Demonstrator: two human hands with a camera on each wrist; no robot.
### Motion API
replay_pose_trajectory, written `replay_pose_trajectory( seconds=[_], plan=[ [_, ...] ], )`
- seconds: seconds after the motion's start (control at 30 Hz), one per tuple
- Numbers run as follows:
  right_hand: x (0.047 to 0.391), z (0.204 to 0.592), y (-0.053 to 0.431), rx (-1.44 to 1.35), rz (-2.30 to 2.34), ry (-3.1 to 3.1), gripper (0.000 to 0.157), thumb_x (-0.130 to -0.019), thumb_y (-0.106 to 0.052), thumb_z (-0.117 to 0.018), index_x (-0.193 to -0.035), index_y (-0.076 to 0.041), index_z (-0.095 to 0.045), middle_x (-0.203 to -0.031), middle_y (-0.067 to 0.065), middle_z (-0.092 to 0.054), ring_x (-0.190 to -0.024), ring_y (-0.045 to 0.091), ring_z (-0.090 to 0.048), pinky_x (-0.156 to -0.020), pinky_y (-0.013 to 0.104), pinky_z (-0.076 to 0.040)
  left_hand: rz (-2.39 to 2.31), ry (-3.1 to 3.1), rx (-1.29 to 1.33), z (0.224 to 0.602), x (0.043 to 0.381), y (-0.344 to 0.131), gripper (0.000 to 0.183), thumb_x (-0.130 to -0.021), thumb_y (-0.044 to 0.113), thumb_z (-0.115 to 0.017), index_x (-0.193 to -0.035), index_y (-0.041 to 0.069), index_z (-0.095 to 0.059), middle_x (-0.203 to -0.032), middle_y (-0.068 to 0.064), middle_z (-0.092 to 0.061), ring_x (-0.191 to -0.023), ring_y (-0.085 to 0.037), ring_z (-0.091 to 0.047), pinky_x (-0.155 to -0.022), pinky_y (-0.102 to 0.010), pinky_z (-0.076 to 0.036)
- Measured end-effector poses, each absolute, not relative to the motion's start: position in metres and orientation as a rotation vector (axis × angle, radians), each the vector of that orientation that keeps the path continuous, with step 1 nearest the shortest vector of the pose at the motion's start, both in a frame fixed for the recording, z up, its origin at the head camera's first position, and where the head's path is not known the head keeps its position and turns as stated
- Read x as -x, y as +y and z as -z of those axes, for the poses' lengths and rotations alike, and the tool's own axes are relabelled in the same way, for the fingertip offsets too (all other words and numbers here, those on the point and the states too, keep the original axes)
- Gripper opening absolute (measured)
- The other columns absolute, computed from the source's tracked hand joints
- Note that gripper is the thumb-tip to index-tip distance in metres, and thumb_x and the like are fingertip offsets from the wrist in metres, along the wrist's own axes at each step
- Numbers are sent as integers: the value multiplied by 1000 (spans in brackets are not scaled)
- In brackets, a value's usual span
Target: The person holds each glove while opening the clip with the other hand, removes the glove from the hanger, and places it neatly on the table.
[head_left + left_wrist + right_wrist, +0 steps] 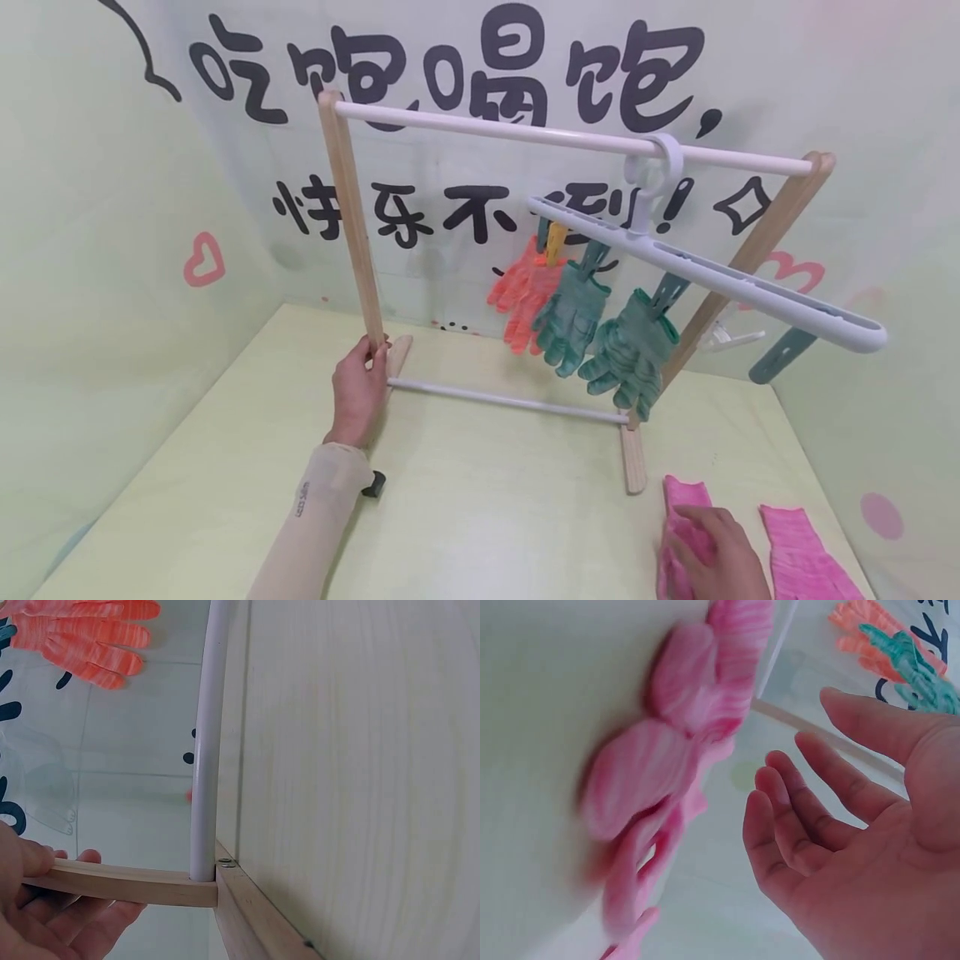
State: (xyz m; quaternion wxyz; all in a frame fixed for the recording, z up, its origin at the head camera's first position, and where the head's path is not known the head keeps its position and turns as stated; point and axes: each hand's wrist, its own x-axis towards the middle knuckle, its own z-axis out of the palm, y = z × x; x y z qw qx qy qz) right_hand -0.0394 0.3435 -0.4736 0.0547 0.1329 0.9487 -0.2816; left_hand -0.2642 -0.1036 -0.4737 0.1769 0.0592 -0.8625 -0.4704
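Note:
Low on the left wooden post (351, 217) of a small drying rack, my left hand (358, 392) grips the wood; the left wrist view shows the thumb on one side and fingers on the other. My right hand (723, 558) hovers over a pink knit glove (686, 493) on the table, covering part of it in the head view. In the right wrist view its fingers (840, 776) are loosely bent and apart from the pink glove. Another pink glove (806, 554) lies to the right, cut off by the frame edge.
A grey-white hanger (750, 287) hooks over the rack's top rod (487, 127). Teal gloves (573, 312) and orange gloves (517, 296) hang from it by clothespins. One bare teal clothespin (783, 354) hangs at its right end. A lower rod (510, 402) joins the posts.

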Motion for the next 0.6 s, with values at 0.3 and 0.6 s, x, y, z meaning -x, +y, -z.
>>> replay_pose_trajectory(
  seconds=[0.3, 0.6],
  plan=[
    [42, 459, 322, -465, 1040, 2970, 40, -92, -25, -70, -129, -14, -60, -125, 9, -63, -106, 26, -63, -80, 35, -57, 1327, -2448, -157, 474, 267, -103, 27, -103, 27, -52, -123, 14, -65, -126, -19, -68, -120, -37, -64, -95, -52, -54],
    [55, 433, 304, -468, 1150, 3119, 40, -96, -44, -62, -131, -25, -58, -130, -3, -62, -108, 14, -58, -79, 24, -51, 1326, -2447, -175, 474, 263, -105, 27, -103, 27, -52, -122, 13, -65, -127, -19, -68, -121, -38, -64, -96, -53, -54]
  ],
)
